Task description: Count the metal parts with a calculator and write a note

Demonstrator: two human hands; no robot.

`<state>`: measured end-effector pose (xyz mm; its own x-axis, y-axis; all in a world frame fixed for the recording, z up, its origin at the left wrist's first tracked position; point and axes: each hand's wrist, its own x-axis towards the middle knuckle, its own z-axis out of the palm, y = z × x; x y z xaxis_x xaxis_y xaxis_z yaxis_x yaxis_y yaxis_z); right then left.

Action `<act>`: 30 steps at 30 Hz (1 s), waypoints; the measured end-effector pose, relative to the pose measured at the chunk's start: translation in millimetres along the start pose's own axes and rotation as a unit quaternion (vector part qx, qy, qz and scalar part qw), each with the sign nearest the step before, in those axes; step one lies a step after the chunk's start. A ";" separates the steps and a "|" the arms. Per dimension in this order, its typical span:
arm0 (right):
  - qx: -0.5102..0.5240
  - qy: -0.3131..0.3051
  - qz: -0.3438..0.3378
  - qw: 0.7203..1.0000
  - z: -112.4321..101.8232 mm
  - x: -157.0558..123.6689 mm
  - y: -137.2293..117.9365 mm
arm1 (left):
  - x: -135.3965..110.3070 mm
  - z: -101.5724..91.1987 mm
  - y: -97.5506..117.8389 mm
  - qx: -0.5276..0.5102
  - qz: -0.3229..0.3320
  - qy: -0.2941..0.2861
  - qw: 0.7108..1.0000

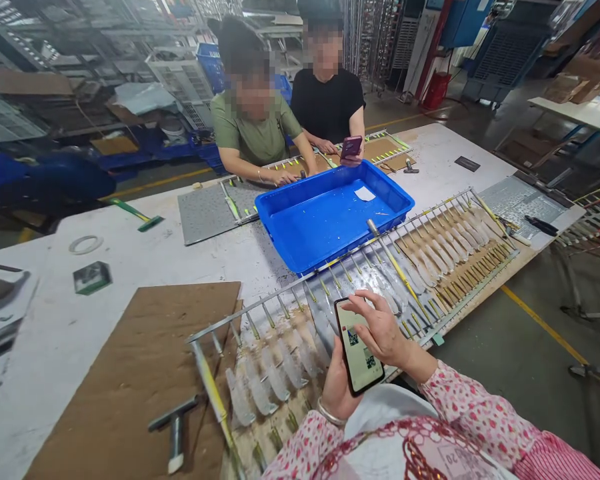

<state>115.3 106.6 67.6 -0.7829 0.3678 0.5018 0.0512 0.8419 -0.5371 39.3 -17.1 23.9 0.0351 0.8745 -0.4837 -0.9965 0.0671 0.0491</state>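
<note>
My left hand [337, 387] is wrapped round the lower left side of a smartphone [363, 370], its lit screen facing up at me. My right hand [380, 327] hovers over the screen with fingers apart, its fingertips near the top of the phone; whether one touches the glass I cannot tell. Below the phone lies a long metal rack frame [210, 380] with yellow-green coated bars and a row of prongs. Pale, translucent curved pieces [279, 377] rest along the frame in rows on both sides of my hands.
A blue plastic tray [315, 227] with a white scrap stands beyond the rack. Across the table are two people, one holding a purple phone [351, 148]. A hammer [175, 427] lies on brown cardboard [130, 360]. Black-handled pliers [541, 225] sit at the right; a green scraper [147, 220] lies left.
</note>
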 end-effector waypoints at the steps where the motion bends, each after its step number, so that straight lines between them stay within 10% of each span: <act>1: -0.001 -0.003 -0.002 1.000 1.0 0.1 -0.4 | -0.5 0.8 -0.7 -0.001 -0.003 0.005 1.000; 30: 0.081 -0.068 -0.044 0.993 -4.6 -66.3 -5.7 | -2.9 4.8 37.0 0.028 0.128 -0.087 0.988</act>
<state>169.7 79.2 40.4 -0.8571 0.2303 0.4608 -0.1123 0.7894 -0.6035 2.8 -14.9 31.3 -0.2006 0.9352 -0.2918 -0.9686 -0.1448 0.2020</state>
